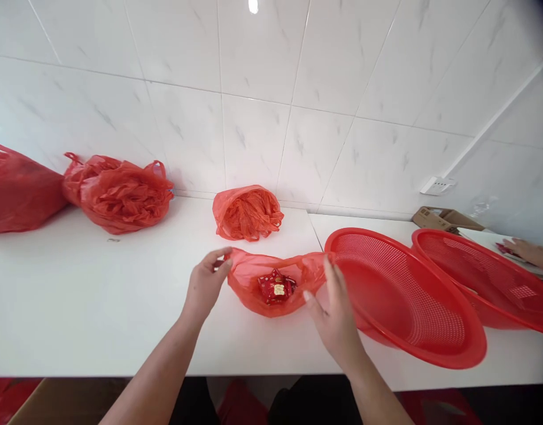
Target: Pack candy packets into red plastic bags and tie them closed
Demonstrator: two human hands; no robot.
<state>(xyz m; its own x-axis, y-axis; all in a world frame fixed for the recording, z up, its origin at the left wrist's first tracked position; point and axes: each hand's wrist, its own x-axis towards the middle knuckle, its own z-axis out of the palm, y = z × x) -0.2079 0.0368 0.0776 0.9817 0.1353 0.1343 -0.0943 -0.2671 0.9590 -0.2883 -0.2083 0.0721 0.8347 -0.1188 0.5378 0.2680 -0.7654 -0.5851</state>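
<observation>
A red plastic bag [249, 301] lies on the white table in front of me, its mouth spread wide. Inside it rest small dark-red printed packets [275, 287] with a pale label. My left hand [207, 280] pinches the bag's left rim between thumb and fingers. At the opposite side, my right hand [337, 310] has its fingers at the right rim and its thumb lower, against the bag's front edge; the plastic is stretched between both hands. Just behind, a bundle of red plastic bags [249, 213] sits near the wall.
Two red perforated baskets [468, 348] stand on the right, close to my right hand. Another person's hand [530, 252] touches something red beyond them, near a cardboard box [444, 219]. More bundled bags [125, 198] and a full red bag [23, 192] stand at left.
</observation>
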